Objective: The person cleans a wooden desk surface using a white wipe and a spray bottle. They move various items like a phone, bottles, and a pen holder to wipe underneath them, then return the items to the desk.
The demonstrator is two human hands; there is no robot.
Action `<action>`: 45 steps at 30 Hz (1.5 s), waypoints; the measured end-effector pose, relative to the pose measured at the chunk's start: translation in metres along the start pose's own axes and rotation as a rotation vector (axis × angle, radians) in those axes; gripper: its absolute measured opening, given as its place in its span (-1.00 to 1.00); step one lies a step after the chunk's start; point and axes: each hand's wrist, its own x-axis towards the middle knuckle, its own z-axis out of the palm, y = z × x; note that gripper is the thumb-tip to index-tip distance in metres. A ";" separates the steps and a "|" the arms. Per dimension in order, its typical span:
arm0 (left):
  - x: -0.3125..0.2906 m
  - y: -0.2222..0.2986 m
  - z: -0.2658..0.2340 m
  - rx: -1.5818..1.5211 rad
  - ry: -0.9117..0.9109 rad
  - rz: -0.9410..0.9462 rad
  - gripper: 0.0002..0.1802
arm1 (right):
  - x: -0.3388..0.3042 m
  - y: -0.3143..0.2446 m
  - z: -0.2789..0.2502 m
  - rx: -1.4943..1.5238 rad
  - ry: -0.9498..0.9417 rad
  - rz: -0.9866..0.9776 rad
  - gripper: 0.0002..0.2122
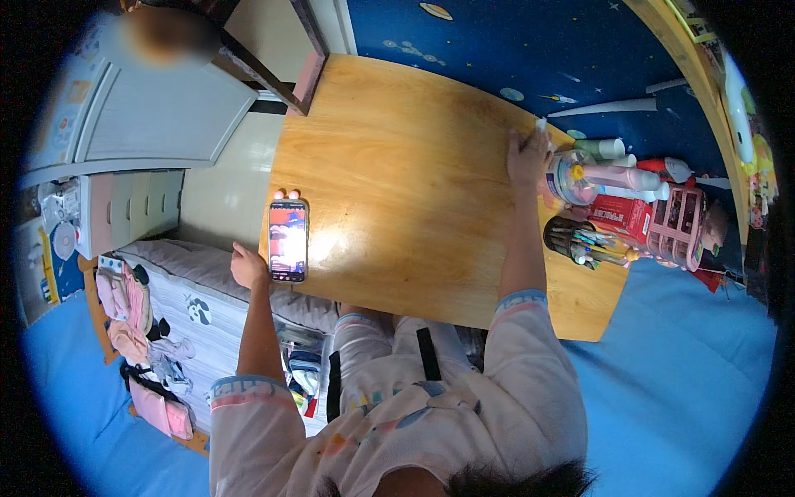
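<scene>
Clear bottle (571, 184) was at right of frame, apparently grouped with pen holder (563, 235) and red box (623, 214). Right hand (528, 159) just beside, thumb apart, grip unclear. Left hand (248, 267) half-curled, nothing visible inside, near lit smartphone (288, 240), frame left. Remaining work: couldn't tell.

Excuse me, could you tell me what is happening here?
A person sits at a wooden table. The left hand is beside a lit phone, near the table's left edge. The right hand is across the table, near a clear container; whether it grips anything is unclear.
</scene>
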 end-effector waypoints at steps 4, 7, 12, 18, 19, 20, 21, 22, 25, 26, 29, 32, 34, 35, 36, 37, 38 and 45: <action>0.001 -0.007 0.000 0.016 0.008 -0.019 -0.38 | 0.016 -0.026 0.029 0.050 0.073 0.281 -0.44; 0.005 -0.005 0.001 0.052 -0.018 -0.055 -0.38 | 0.011 -0.129 0.046 0.246 -0.066 0.013 -0.40; 0.004 -0.003 0.001 0.043 -0.019 -0.057 -0.36 | 0.018 -0.198 0.055 0.233 -0.180 -0.321 -0.40; 0.004 -0.002 0.001 0.032 -0.039 -0.018 -0.37 | 0.024 -0.068 0.025 0.151 -0.060 -0.174 -0.38; 0.003 -0.001 0.002 0.026 -0.032 -0.010 -0.37 | 0.027 -0.078 0.030 0.168 -0.024 -0.137 -0.37; 0.002 -0.002 0.001 0.023 -0.025 -0.022 -0.38 | 0.026 -0.093 0.036 0.184 0.008 -0.098 -0.35; 0.002 -0.001 0.001 0.019 -0.019 -0.032 -0.38 | 0.023 -0.111 0.039 0.199 0.041 -0.058 -0.34; 0.001 -0.002 -0.001 0.015 -0.013 -0.043 -0.38 | 0.018 -0.134 0.046 0.217 -0.012 -0.075 -0.33; 0.002 -0.001 -0.002 0.011 -0.025 -0.030 -0.39 | 0.017 -0.211 0.064 0.255 -0.116 -0.136 -0.30; 0.002 0.000 -0.001 0.047 -0.030 -0.024 -0.39 | 0.021 -0.227 0.072 0.259 -0.130 -0.165 -0.29; 0.003 -0.004 0.000 0.028 -0.032 -0.014 -0.38 | 0.028 -0.263 0.077 0.306 -0.194 -0.280 -0.31; 0.006 -0.004 0.001 0.023 -0.018 0.014 -0.38 | 0.019 -0.278 0.075 0.314 -0.214 -0.400 -0.31; 0.004 0.002 -0.002 -0.013 -0.002 0.054 -0.37 | 0.003 -0.279 0.072 0.339 -0.235 -0.508 -0.34; 0.003 0.002 -0.002 -0.012 0.000 0.043 -0.37 | -0.005 -0.281 0.068 0.360 -0.244 -0.566 -0.35; 0.004 0.000 -0.001 -0.006 0.002 0.035 -0.37 | -0.016 -0.281 0.063 0.362 -0.269 -0.640 -0.36; 0.006 -0.001 -0.001 0.000 0.004 0.028 -0.37 | -0.027 -0.277 0.056 0.362 -0.292 -0.713 -0.38; 0.008 -0.001 -0.002 0.006 0.002 0.025 -0.37 | -0.041 -0.273 0.047 0.362 -0.315 -0.785 -0.39; 0.007 -0.002 -0.005 -0.006 -0.047 -0.004 -0.36 | -0.089 -0.246 -0.012 0.411 -0.544 -1.047 -0.52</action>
